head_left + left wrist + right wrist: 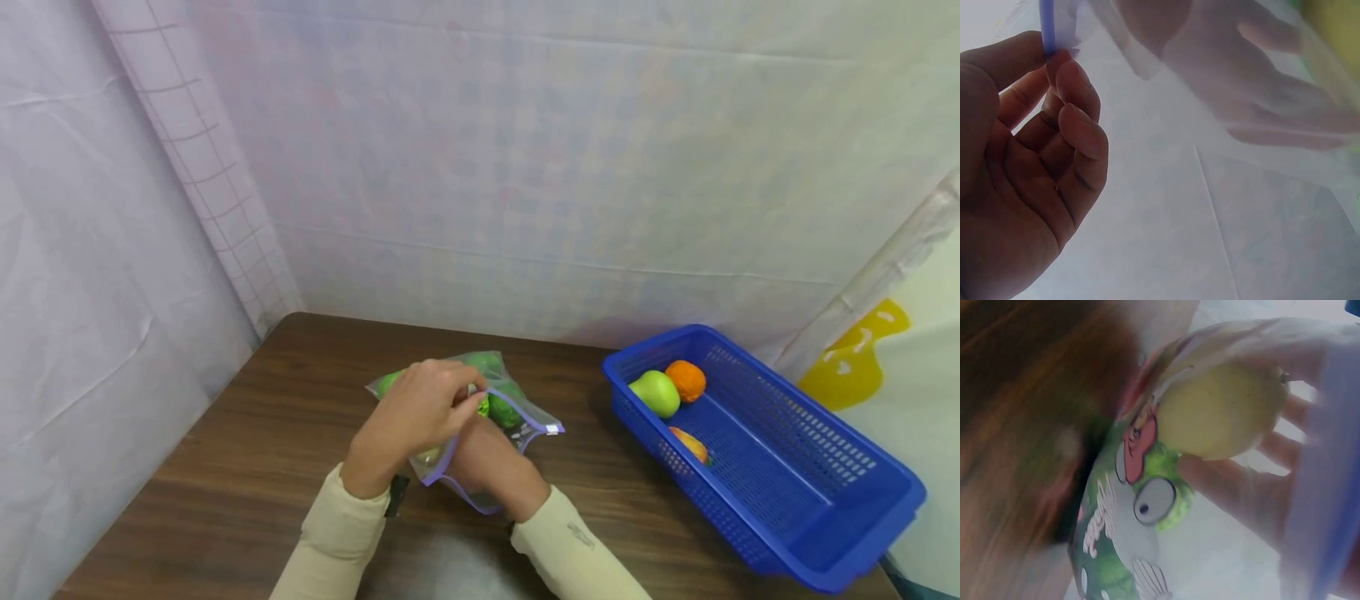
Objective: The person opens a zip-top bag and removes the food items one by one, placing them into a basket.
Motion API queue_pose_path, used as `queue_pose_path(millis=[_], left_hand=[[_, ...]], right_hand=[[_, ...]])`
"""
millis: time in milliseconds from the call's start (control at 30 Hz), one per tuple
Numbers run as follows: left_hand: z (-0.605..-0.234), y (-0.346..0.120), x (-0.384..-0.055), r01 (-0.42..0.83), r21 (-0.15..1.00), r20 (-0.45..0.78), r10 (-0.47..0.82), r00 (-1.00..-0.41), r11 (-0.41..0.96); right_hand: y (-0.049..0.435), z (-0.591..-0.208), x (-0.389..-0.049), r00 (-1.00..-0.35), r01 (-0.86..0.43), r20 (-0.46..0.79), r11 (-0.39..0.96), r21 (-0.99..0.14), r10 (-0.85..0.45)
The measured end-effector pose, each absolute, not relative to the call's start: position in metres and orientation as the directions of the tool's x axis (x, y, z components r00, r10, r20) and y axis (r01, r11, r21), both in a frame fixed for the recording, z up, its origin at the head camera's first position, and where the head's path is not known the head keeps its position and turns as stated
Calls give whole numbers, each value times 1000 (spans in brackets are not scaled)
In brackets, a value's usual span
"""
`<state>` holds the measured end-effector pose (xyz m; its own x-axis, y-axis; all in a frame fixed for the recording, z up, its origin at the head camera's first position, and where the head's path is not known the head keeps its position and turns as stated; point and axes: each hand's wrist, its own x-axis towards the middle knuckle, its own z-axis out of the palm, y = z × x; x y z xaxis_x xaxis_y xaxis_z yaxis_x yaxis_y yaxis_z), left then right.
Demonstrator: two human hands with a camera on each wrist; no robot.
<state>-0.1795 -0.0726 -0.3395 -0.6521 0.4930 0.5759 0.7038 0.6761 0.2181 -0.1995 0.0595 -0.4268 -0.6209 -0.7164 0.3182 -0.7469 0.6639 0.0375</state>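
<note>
The left hand's (422, 414) fingers pinch the purple-edged mouth of a clear bag (491, 365), whose body spreads just beyond them over the counter (225, 467). Inside it, the right hand's (483, 454) fingers and thumb curl round a pale yellow-green fruit (1222, 415); a blue basket (787, 404) stands well to their right.

cream padded sleeves (333, 525), the right one marked with a grey print (580, 534); a black piece (397, 497) by the left one.

Bag (528, 407) left of basket (780, 483) on table (225, 467)
Right hand (487, 454) is inside bag; three fruits (656, 393) lie in basket's left end.
</note>
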Motion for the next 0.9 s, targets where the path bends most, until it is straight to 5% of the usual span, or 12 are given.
queue_pose_path(millis=[367,900], left_hand=[[-338,-74,-180,695,244,563,485,-670,676],[-339,-74,-181,697,264,562,482,-673,666]], right_hand=[[75,-408,-192,-640,-767,255,619,-167,-725],[105,-380,-182,-719,-695,164,687,-214,-676]])
